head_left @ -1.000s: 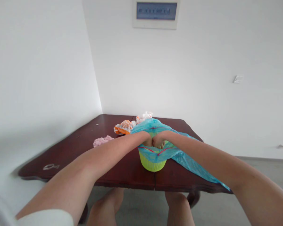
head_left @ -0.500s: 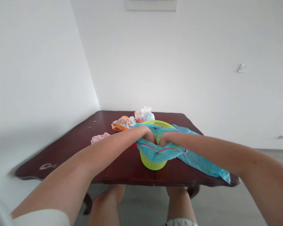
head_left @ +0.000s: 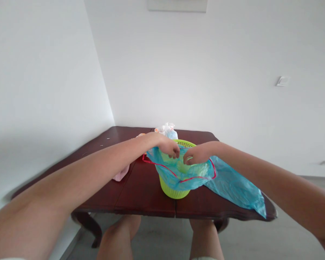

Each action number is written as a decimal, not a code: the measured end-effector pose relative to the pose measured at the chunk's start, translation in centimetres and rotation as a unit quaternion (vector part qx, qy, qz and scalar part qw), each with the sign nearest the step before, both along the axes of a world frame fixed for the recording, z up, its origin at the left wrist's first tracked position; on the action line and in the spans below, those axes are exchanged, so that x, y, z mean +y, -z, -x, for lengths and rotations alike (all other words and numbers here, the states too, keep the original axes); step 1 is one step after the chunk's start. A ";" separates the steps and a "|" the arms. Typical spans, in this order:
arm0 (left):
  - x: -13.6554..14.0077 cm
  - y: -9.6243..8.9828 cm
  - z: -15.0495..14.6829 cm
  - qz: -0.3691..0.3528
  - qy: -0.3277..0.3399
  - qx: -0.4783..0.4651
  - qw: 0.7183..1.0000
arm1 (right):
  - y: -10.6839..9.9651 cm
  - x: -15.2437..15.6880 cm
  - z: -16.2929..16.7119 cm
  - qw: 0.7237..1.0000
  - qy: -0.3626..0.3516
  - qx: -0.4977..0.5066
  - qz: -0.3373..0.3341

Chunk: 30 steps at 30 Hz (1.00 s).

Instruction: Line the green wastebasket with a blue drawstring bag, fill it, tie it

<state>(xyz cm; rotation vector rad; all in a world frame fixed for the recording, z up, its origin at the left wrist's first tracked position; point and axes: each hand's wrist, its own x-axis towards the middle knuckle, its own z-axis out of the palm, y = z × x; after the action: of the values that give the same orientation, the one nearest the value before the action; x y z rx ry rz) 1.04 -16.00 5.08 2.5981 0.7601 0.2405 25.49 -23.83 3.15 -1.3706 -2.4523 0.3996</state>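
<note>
Thin blue plastic bag with red drawstring [head_left: 227,182]: draped over round lime-green plastic basket [head_left: 174,191] on dark wooden surface [head_left: 141,191]. We pinch its rim, left hand [head_left: 169,147] and right hand [head_left: 195,155] closed.

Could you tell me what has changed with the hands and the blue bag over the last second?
Both hands, left hand and right hand, have come up out of the green basket and now pinch the blue bag at its red-edged mouth, spreading it wider over the rim. The basket, the table and the bag's tail trailing right stayed put.
</note>
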 end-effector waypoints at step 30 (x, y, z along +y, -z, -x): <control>-7.6 1.9 13.7 -0.256 0.148 -0.097 0.950 | 3.5 -15.3 -6.3 0.973 -0.047 0.087 -0.206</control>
<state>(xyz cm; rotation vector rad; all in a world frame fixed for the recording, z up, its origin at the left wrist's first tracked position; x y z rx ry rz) -12.64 -23.61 3.21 3.0600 0.2478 0.6655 31.80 -39.18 -0.33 -1.0049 -2.2934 0.0202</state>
